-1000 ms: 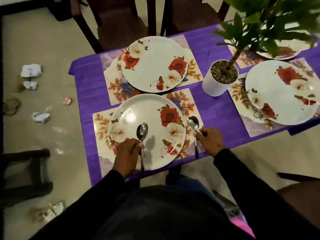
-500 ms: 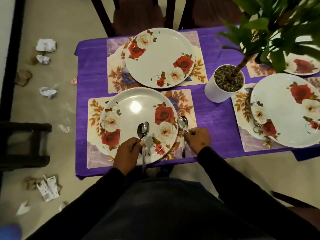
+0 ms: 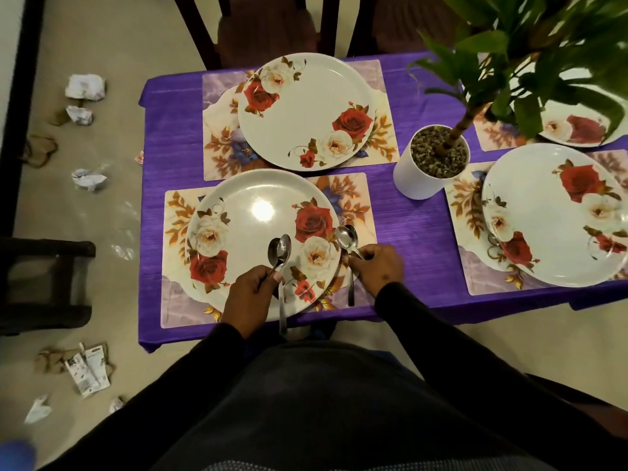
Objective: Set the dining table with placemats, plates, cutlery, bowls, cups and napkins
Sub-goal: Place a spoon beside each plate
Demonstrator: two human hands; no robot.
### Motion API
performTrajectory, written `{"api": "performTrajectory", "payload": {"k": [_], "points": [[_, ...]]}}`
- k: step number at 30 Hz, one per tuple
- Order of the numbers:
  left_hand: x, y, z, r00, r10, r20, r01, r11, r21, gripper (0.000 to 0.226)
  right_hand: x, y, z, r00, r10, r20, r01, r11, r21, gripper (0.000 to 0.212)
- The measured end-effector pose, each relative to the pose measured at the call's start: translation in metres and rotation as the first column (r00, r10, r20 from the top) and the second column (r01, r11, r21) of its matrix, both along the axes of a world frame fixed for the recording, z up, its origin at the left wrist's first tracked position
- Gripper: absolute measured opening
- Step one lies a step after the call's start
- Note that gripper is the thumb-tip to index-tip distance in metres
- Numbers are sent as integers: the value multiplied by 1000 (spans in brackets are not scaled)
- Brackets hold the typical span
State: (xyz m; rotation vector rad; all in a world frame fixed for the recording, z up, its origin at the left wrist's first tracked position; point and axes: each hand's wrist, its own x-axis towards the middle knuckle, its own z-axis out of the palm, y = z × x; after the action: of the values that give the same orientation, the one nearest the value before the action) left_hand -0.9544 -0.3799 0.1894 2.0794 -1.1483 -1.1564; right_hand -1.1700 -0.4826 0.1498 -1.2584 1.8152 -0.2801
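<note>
The left hand (image 3: 249, 294) is held above the near edge of the near plate (image 3: 261, 243), knuckles up, its fingers curled round the handles of spoons (image 3: 280, 256) whose bowls point away over the plate; there look to be two, one lapped on the other, though the overlap makes the count unsure. One handle hangs down past the plate's rim toward the person. The right hand (image 3: 377, 270) lies low beside the plate's right rim, fingers pinching the neck of a single spoon (image 3: 346, 239) that rests on the placemat (image 3: 353, 205) (bowl up, handle running back toward the surface's edge). Both black sleeves reach in from below. A white potted plant (image 3: 431, 164) stands on the purple cloth (image 3: 418, 239) between the settings.
</note>
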Motion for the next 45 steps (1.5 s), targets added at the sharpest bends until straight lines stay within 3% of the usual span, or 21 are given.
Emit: {"api": "performTrajectory", "payload": {"k": [25, 32, 37, 45], "points": [[-2, -2, -4, 1000, -4, -3, 4, 1000, 19, 25, 1, 7, -2, 1000, -1, 5, 2, 998, -56, 17], [-2, 0, -2, 1000, 11, -4, -11, 1000, 15, 25, 0, 9, 5, 993, -109, 46, 113, 990, -82, 24], [-4, -1, 5, 999, 40, -14, -40, 999, -4, 25, -6, 8, 11, 979, -199, 52, 204, 970, -133, 14], [-22, -7, 15, 997, 69, -39, -72, 994, -84, 26, -4, 9, 38, 883, -319, 343, 337, 941, 7, 13]]}}
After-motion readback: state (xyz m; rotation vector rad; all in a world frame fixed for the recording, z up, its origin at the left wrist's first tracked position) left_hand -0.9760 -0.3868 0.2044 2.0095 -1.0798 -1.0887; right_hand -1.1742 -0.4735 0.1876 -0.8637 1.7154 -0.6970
